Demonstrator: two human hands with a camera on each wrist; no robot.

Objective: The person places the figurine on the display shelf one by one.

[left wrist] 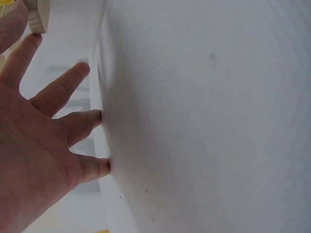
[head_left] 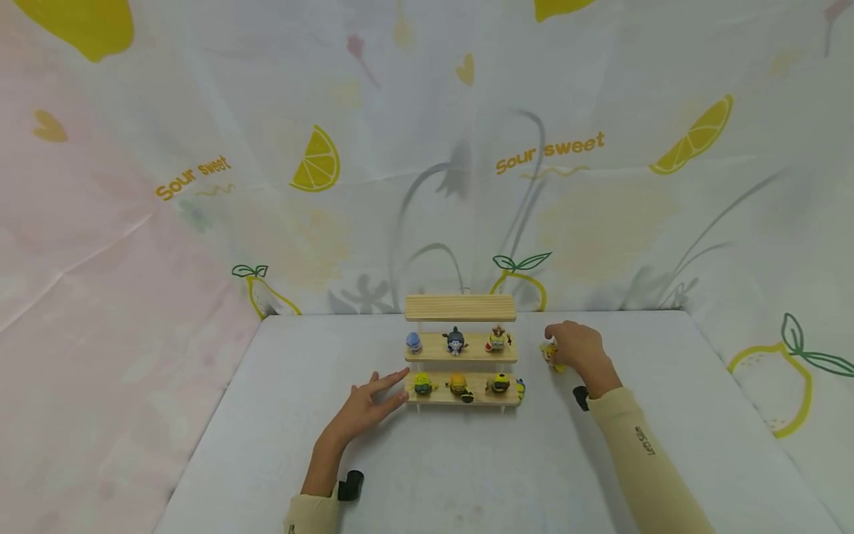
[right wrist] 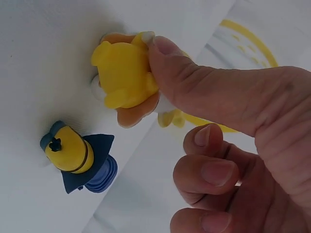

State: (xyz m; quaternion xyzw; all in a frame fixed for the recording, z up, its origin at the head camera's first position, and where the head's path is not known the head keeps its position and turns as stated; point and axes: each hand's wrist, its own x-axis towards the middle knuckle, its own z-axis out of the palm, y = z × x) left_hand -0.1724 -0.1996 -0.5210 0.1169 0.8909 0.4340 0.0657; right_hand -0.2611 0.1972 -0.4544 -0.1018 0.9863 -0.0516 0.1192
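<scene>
My right hand [head_left: 579,352] is over the table to the right of a small wooden tiered shelf [head_left: 460,307]. Its thumb presses on a yellow-and-orange toy figurine [right wrist: 124,73], pinching it; the index finger is hidden behind. The right wrist view also has a yellow figurine with dark blue parts [right wrist: 77,155] apart from the hand, on the white surface. My left hand [head_left: 363,409] is at the shelf's left end with fingers spread. In the left wrist view, a fingertip touches the end of a wooden plank [left wrist: 39,19], and other fingertips rest on the table.
On the middle plank stand a blue figurine [head_left: 414,342], a dark-haired one [head_left: 455,341] and a yellow-and-red one [head_left: 497,339]. The bottom plank carries three mostly yellow figurines [head_left: 457,384]. A yellow-and-blue object [head_left: 521,389] shows at its right end. Lemon-print cloth [head_left: 434,222] hangs behind the table.
</scene>
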